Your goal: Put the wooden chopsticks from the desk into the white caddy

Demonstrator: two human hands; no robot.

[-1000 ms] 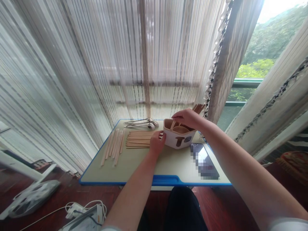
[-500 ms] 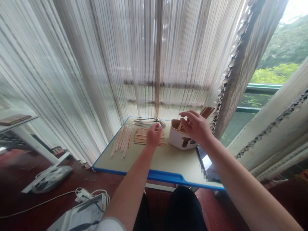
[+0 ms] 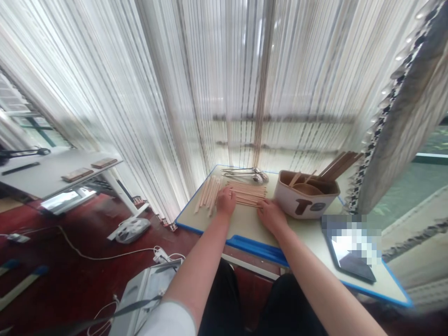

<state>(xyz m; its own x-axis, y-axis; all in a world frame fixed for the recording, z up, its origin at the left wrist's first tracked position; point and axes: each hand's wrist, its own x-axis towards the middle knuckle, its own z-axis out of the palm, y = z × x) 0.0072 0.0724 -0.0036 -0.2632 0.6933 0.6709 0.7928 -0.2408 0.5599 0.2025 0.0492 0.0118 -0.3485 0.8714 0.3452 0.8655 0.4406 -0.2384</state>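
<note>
A row of bare wooden chopsticks (image 3: 249,192) lies crosswise on the table. My left hand (image 3: 227,201) is at the row's left end, its fingers curled around the tips there. At the right end, my right hand (image 3: 273,215) rests low on the table with fingers stretched out, touching the near chopsticks. Left of the row lie several paper-wrapped chopsticks (image 3: 209,196), pointing away from me. Metal spoons (image 3: 241,173) lie behind the row, bowls to the right. To the right of my right hand stands a white box (image 3: 303,207) with wooden spatulas (image 3: 338,167) and a wooden bowl (image 3: 308,188) in it.
A dark tablet-like device (image 3: 352,261) lies at the table's right side. The cream table (image 3: 245,227) has a blue edge and a blue front tray (image 3: 257,249). A sheer curtain hangs behind. Another white table (image 3: 42,179) stands left, with cables (image 3: 105,258) on the floor.
My right hand has come down from above the box to the right end of the chopsticks. My left hand has shifted to their left end. The view has turned left.
</note>
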